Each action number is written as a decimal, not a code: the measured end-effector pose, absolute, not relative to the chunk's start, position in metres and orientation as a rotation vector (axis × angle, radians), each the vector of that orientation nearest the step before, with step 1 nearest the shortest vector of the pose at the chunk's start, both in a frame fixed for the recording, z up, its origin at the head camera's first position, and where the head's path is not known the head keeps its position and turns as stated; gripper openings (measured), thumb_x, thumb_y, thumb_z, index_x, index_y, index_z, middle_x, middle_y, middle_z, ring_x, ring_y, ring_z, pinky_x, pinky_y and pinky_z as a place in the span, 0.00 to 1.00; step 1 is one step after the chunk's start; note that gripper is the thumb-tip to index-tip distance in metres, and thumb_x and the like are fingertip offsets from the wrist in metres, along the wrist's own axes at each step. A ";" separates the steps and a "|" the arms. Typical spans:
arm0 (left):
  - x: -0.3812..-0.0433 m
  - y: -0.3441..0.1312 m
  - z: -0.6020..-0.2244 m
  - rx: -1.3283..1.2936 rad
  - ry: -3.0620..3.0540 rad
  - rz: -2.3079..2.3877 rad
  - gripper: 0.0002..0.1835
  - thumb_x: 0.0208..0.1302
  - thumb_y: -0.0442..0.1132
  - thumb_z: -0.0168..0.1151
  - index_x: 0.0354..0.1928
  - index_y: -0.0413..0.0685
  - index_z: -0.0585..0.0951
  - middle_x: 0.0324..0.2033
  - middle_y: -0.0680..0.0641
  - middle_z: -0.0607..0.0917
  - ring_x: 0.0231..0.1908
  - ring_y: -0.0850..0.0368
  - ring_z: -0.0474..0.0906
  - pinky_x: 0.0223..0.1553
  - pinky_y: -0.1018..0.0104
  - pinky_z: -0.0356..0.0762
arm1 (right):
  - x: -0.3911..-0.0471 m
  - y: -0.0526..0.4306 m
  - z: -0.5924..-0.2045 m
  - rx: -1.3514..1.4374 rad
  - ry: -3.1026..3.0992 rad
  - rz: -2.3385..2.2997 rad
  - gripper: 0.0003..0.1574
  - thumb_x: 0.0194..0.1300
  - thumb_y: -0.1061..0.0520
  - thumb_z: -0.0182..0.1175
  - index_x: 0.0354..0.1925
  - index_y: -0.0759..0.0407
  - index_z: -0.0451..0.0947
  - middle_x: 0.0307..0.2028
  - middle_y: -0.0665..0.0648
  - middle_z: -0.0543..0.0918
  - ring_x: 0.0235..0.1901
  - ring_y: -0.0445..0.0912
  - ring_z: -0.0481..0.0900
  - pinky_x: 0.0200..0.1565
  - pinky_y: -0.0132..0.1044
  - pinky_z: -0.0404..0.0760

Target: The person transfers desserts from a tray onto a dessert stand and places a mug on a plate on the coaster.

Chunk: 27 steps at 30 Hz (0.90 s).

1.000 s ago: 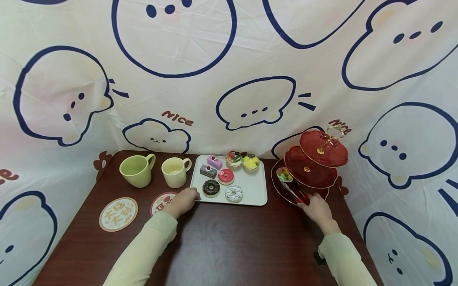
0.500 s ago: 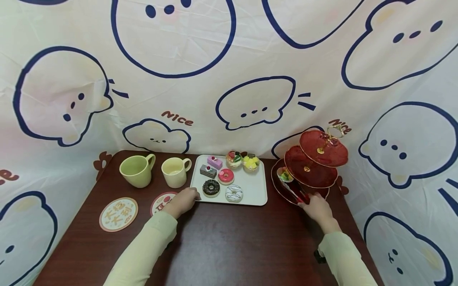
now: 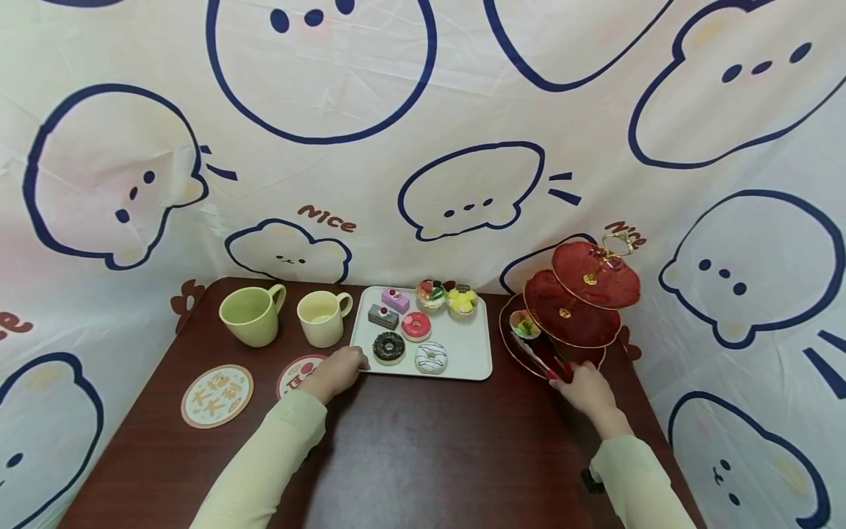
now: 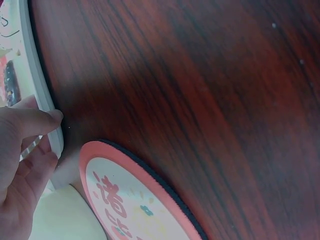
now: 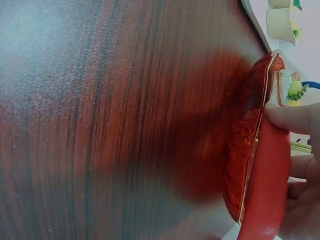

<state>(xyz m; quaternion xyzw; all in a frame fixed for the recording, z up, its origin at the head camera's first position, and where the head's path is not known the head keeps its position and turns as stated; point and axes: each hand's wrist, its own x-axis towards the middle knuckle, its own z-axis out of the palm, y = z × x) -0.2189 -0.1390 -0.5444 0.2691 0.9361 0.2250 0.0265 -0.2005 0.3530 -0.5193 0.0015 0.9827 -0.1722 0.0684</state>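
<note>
My left hand [image 3: 339, 373] grips the front left corner of a white tray [image 3: 471, 360], thumb and fingers on its rim [image 4: 42, 85]. On the tray lie a black donut [image 3: 388, 347], a pink donut [image 3: 416, 326], a white striped donut [image 3: 431, 357], two small cakes [image 3: 383, 316] and two tarts [image 3: 462, 301]. My right hand [image 3: 587, 391] holds tongs with red handles [image 5: 270, 180]. Their jaws reach over the bottom plate of a red three-tier stand [image 3: 573, 323], close to a fruit tart [image 3: 525, 324] on that plate. The upper tiers partly cover the bottom plate.
A green mug [image 3: 252, 317] and a cream mug [image 3: 322, 320] stand left of the tray. Two round coasters [image 3: 218, 397] lie in front of them, one partly behind my left hand. A printed cloth [image 3: 476, 110] hangs behind the dark wooden table [image 3: 423, 455].
My right hand has drawn back very slightly with the tongs, toward the table's front. The fruit tart stays on the bottom plate. My left hand and the tray look unchanged.
</note>
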 end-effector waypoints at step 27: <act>-0.224 -0.141 -0.555 0.898 2.911 0.686 0.13 0.51 0.17 0.58 0.26 0.40 0.87 0.25 0.45 0.83 0.29 0.52 0.80 0.32 0.57 0.78 | -0.162 0.364 -0.508 0.037 2.955 -0.545 0.39 0.68 0.45 0.65 0.59 0.78 0.73 0.41 0.69 0.76 0.34 0.56 0.75 0.38 0.55 0.77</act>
